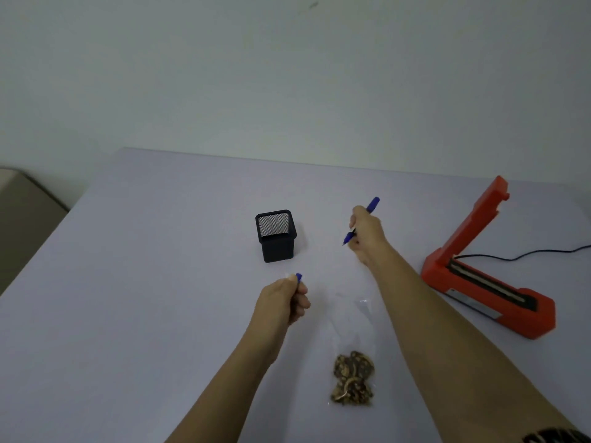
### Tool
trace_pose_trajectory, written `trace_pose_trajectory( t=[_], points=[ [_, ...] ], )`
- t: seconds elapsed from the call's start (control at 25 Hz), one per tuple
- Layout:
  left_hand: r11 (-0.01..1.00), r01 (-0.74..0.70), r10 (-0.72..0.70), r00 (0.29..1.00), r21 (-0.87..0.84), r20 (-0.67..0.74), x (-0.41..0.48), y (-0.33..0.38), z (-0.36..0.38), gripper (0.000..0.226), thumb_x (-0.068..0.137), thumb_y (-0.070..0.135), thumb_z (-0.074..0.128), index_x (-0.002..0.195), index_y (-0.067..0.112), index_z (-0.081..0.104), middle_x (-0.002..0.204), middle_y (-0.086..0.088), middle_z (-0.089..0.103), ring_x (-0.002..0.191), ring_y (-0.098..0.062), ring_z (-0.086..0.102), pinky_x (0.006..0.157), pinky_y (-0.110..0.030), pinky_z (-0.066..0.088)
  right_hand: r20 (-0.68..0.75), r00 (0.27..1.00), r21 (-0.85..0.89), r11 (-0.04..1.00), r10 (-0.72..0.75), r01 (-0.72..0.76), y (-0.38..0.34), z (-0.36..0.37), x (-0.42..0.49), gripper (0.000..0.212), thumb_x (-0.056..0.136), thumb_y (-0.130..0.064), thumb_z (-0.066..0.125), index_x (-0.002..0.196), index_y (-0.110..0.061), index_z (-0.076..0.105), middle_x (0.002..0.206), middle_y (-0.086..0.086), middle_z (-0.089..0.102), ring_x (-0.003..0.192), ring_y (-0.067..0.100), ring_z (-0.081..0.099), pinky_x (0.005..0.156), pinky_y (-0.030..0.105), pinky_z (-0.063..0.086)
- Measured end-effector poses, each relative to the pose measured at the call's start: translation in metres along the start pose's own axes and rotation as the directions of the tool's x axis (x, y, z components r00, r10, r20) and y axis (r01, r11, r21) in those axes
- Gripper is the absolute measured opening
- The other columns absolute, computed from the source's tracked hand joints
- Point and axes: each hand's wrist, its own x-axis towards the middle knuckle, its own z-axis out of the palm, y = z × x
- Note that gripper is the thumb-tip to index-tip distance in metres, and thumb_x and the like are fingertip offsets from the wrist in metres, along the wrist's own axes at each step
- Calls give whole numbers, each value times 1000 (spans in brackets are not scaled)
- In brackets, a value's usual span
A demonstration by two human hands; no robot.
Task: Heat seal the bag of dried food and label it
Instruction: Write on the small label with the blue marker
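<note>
My right hand (364,233) grips the uncapped pen (372,204), my left hand (281,298) pinches its cap (298,277), so the unheld bag (353,340) by the table's (160,251) near edge could skid and smear.

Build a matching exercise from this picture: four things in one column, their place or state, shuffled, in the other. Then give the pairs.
Things
1. pen
2. cap
3. sealer
4. bag

Place or state
A. lies flat on the table, between the forearms
B. arm raised, open
C. pinched in the left hand
D. gripped in the right hand

Pairs: 1-D, 2-C, 3-B, 4-A
</note>
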Motion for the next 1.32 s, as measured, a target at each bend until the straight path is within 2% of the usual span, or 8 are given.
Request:
trace_pose_trajectory(
  t=[0.08, 0.2, 0.28, 0.48, 0.68, 0.88, 1.0, 1.32],
  points=[
    [949, -72, 105, 990, 307, -92, 9, -20, -24, 29, 97, 25, 44, 83, 10, 65, 73, -6, 66, 66, -17, 59, 69, -29, 48, 80, 996, -70, 997, -36, 42, 9, 0, -4, 34, 88, -25, 44, 56, -12, 39, 56, 0, 31, 44, 11, 22, 34, 19, 20],
    [655, -93, 253, 962, 750, -102, 33, -44, -59, 14, 94, 21, 52, 93, 17, 65, 91, -8, 69, 85, -25, 63, 79, -31, 48, 101, 993, -105, 992, -61, 72, 31, 7, -12, 44, 92, -38, 43, 56, -11, 46, 52, 2, 40, 41, 12, 33, 41, 21, 32],
    [556, -63, 298, 946, 829, -128, 46, -53, -78, 17, 91, 18, 55, 104, 11, 64, 93, -8, 66, 80, -22, 60, 71, -27, 46, 95, 994, -49, 997, -60, 64, 41, 6, -13, 50, 93, -46, 41, 59, -11, 52, 56, 4, 49, 46, 13, 44, 47, 23, 40],
    [306, -9, 395, 911, 952, -118, 64, -66, -100, 9, 86, 7, 50, 77, 5, 53, 73, -8, 53, 60, -20, 46, 48, -23, 30, 121, 989, 60, 995, -84, 77, 59, 2, -13, 49, 89, -51, 47, 67, -10, 61, 64, 3, 62, 54, 10, 59, 54, 20, 53],
    [309, 0, 361, 925, 951, -118, 70, -77, -105, 11, 88, 7, 49, 77, 8, 48, 74, -8, 51, 63, -22, 47, 56, -26, 32, 106, 970, 52, 975, -220, 216, 74, -1, -10, 31, 82, -29, 69, 63, -12, 52, 61, 2, 55, 48, 2, 58, 52, 12, 50],
    [414, -37, 449, 877, 909, -169, 61, -66, -98, 48, 85, 24, 64, 125, 4, 47, 114, -15, 52, 92, -30, 57, 74, -35, 48, 41, 957, 7, 958, -286, 286, 82, 6, -8, 30, 85, -25, 66, 63, -13, 49, 60, 2, 56, 46, 1, 58, 51, 12, 50],
    [379, -298, 641, 768, 876, -16, 61, -64, -83, 27, 85, 11, 64, 111, 2, 59, 102, -12, 59, 79, -27, 61, 69, -37, 54, 8, 952, -15, 952, -307, 307, 90, 13, -2, 28, 88, -26, 60, 66, -12, 50, 60, 1, 57, 46, 2, 59, 54, 15, 53],
    [425, -359, 534, 841, 831, 90, 129, -84, -48, 27, 89, 11, 60, 115, 5, 65, 105, -11, 64, 92, -23, 60, 80, -18, 39, -145, 916, -115, 926, -373, 359, 129, 41, 14, 35, 94, -29, 51, 60, -17, 52, 57, 0, 60, 47, 7, 61, 49, 19, 53]
  ],
)
